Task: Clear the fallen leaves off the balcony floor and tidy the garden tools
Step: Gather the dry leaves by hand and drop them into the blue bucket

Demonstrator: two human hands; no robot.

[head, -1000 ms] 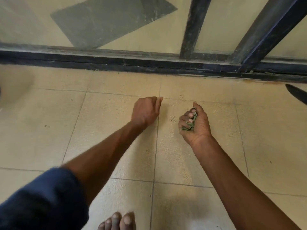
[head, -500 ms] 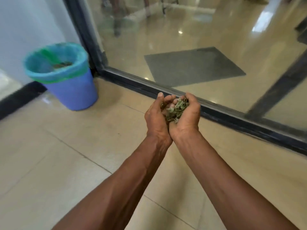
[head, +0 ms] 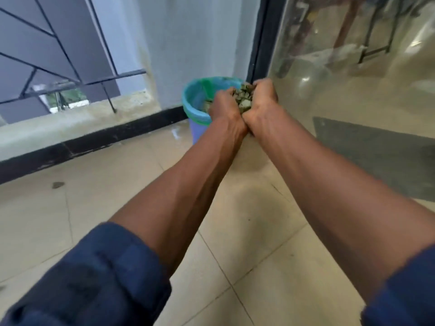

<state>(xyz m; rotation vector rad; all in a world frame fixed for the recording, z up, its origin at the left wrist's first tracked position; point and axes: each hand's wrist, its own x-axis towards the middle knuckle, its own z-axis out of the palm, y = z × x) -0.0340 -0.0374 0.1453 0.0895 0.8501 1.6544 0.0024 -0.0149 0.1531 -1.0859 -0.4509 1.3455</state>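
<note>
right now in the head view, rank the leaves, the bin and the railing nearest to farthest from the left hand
1. leaves: touching the left hand, cupped against its right side.
2. bin: just below and beyond the hand, in the corner by the wall.
3. railing: well off to the left, plainly the farthest.

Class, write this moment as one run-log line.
left hand, right hand: cupped round leaves | place: at blue bin | release: not yet
</note>
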